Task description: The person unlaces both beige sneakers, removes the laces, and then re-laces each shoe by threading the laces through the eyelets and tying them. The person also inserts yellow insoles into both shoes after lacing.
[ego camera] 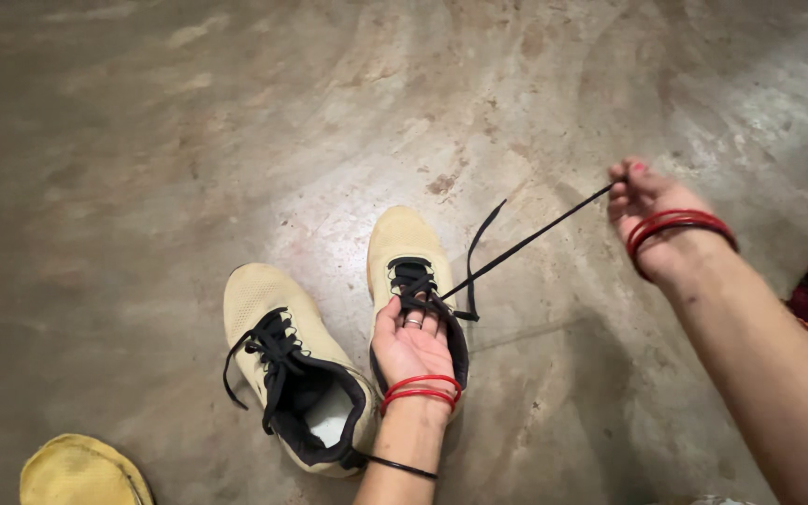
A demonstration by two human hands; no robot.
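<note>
Black lace (526, 241) runs taut from the beige shoe (406, 257) on the concrete floor (142, 140) up to the right hand (642, 196), fingertips pinching its end; left hand (413, 341) presses down on the shoe's tongue, fingers together. Second shoe (278, 365) sits just beside.

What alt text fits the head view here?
A right hand pulls a black shoelace taut from a beige sneaker that the left hand steadies on a concrete floor. A second beige sneaker lies beside it, near a yellow cloth.
</note>
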